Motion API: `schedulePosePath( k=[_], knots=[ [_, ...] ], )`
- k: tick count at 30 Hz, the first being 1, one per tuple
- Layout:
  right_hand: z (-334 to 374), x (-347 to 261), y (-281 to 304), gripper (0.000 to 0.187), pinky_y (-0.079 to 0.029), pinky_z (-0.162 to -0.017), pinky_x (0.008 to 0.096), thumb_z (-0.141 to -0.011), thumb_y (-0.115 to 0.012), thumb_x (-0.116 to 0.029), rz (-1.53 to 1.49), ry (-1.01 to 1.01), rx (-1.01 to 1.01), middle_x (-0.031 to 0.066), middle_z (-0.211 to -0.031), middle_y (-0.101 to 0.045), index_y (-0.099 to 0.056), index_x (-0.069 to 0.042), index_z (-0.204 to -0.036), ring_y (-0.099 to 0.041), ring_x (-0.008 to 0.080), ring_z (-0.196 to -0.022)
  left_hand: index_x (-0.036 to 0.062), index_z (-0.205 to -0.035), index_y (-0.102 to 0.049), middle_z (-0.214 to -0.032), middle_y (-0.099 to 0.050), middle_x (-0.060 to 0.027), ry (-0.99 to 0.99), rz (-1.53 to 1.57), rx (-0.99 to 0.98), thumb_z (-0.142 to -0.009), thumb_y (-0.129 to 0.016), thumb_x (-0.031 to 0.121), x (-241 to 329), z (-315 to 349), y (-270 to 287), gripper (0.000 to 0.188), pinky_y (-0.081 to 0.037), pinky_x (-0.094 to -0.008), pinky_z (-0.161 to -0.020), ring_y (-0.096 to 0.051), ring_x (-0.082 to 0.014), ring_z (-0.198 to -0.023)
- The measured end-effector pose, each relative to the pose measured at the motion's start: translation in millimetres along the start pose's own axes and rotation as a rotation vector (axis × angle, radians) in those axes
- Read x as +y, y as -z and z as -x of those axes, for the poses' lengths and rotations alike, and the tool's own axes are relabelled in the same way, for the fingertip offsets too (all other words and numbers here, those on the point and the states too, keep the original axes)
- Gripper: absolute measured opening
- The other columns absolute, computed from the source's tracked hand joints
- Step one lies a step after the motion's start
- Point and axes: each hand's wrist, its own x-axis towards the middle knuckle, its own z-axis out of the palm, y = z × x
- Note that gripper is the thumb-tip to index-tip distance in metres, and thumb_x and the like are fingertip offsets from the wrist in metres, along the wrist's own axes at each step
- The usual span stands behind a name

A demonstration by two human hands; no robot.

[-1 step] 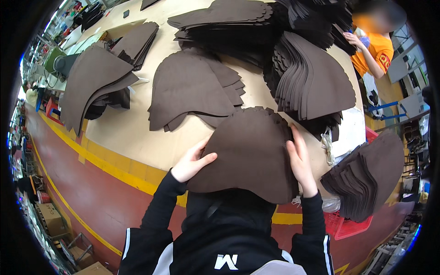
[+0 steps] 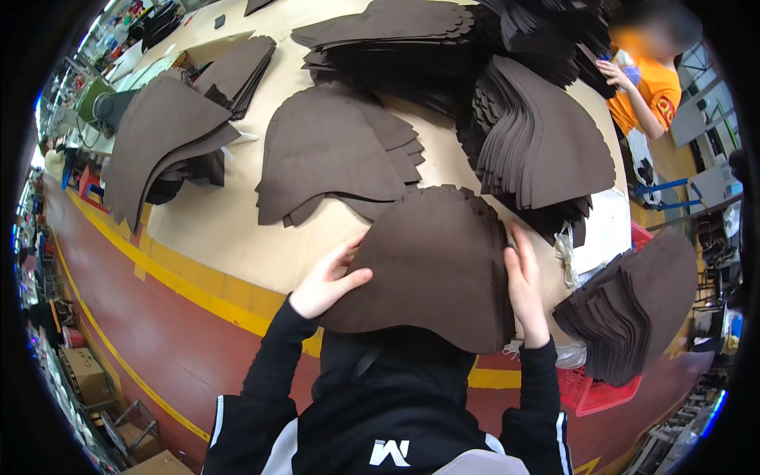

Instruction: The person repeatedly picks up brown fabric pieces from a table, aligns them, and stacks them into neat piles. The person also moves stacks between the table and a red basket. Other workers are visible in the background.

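Observation:
A stack of dark brown cut sheets [image 2: 427, 269], rounded at the top with a notched upper edge and a wavy lower edge, is in front of me at the table's near edge. My left hand [image 2: 328, 277] grips its left side, thumb over the top sheet and fingers at the edge, partly hidden. Along the right side, my right hand [image 2: 526, 285] is open with straight fingers, its thumb by the sheet edges. Just beyond lies another brown stack [image 2: 328, 154], its pieces fanned on the right.
Further brown stacks lie on the pale table [image 2: 237, 229], with a fanned stack [image 2: 538, 134] at right. One droops over the left edge [image 2: 166, 134]. A fanned pile [image 2: 625, 309] rests on a red crate [image 2: 598, 392]. A person in orange [image 2: 649, 95] stands at far right.
My right hand has shifted slightly right, away from the stack's edge. My left hand has moved a little left. The stack has barely moved.

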Motion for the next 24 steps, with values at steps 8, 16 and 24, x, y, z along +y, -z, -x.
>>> schedulePosePath(
  k=[8,16,24],
  knots=[
    [6.2,-75.8,17.3,0.038,-0.044,-0.109,0.0458,-0.096,-0.061,-0.019,0.211,0.412,0.052,0.0208,-0.136,-0.060,-0.063,0.003,-0.128,-0.057,0.0371,-0.129,-0.0048,-0.120,-0.068,-0.097,-0.064,-0.0021,0.003,-0.075,0.250,-0.082,-0.080,-0.004,6.1,-0.9,10.3,0.040,-0.052,-0.0211,-0.081,-0.060,-0.0071,-0.083],
    [-40.8,-75.9,-73.8,0.048,-0.032,-0.119,0.0447,-0.099,-0.058,-0.037,0.551,0.801,-0.549,0.0004,-0.155,-0.048,-0.052,-0.031,-0.147,-0.047,0.0213,-0.141,-0.0049,-0.116,-0.068,-0.101,-0.072,-0.0083,0.066,-0.178,0.270,-0.085,-0.080,0.004,-7.4,-4.2,11.1,0.034,-0.056,-0.0254,-0.083,-0.068,-0.0117,-0.087],
    [-127.0,-40.4,-36.0,0.049,-0.023,-0.123,0.0353,-0.110,-0.034,-0.038,0.142,0.183,-0.564,0.0070,-0.161,-0.039,-0.043,-0.017,-0.154,-0.031,0.0243,-0.150,-0.0027,-0.106,-0.069,-0.090,-0.069,-0.0053,-0.078,-0.217,0.292,-0.086,-0.078,0.002,-18.0,-7.0,5.7,0.023,-0.054,-0.0239,-0.076,-0.066,-0.0099,-0.083]
  ],
)
